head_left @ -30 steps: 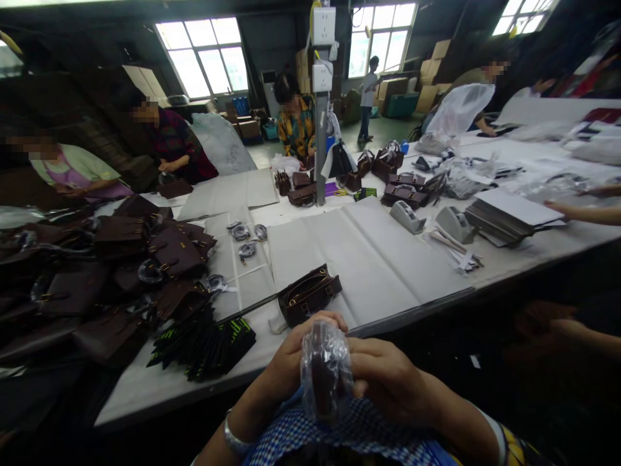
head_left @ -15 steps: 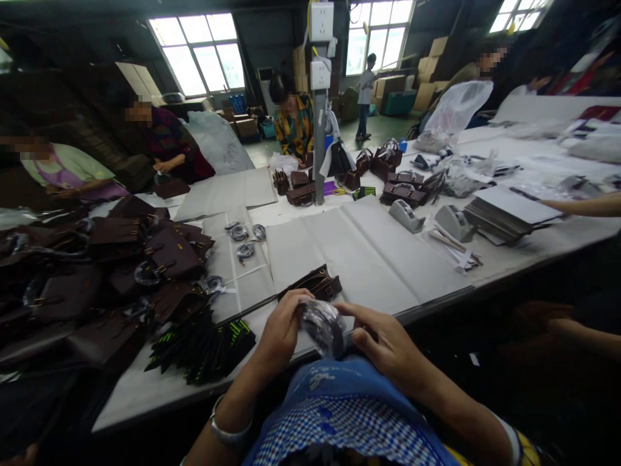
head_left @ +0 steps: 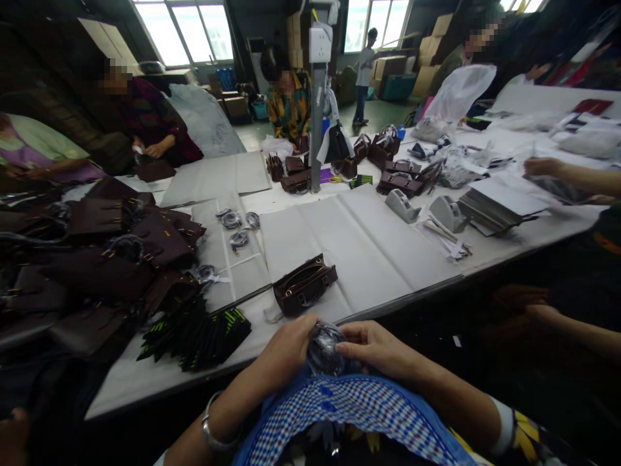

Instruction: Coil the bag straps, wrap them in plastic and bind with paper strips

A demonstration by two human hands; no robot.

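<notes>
- Lying far to the left of the hands, a heap of dark brown bags (head_left: 97, 259) covers that end of the table (head_left: 160, 382).
- Just left of the left hand and a little beyond it, a fan of black tags with green print (head_left: 194, 333) rests at the foot of the heap.
- The left hand (head_left: 286, 346), a metal bangle (head_left: 211, 430) on its wrist, curls its fingers around a dark coiled strap in clear plastic wrap (head_left: 324, 348).
- That wrapped strap sits between both hands, at the near table edge, above a blue checked apron (head_left: 349, 414).
- The right hand (head_left: 376, 346) grips the strap from the other side, fingertips pressed on the wrap.
- Just beyond the hands, a small brown handbag (head_left: 305, 285) lies on its side on grey paper sheets (head_left: 369, 246).
- Further off to the right stand two tape dispensers (head_left: 402, 206).
- Well to the right, a co-worker's hand (head_left: 541, 167) rests by a stack of cards (head_left: 499, 206).
</notes>
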